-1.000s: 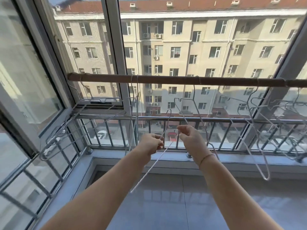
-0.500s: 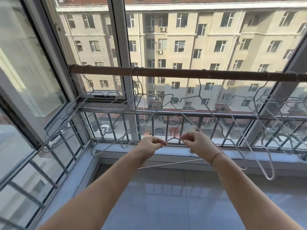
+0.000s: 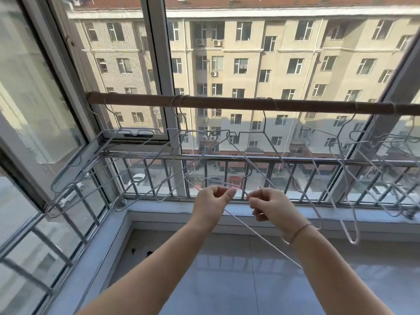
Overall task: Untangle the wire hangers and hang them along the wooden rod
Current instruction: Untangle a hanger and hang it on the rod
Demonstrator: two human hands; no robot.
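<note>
Left hand (image 3: 213,202) and right hand (image 3: 270,206) close together at frame centre, each pinching wire hanger (image 3: 261,237); its straight bar slants toward lower right. Wooden rod (image 3: 227,103) spans upper middle, other hangers (image 3: 345,160) hooked along it.

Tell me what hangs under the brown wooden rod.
Under the brown wooden rod, pale wire hangers hang hooked on, several interlocked. Both hands, left and right, pinch one hanger's wire below. Farther right the hangers overlap, so their count is unclear.
</note>
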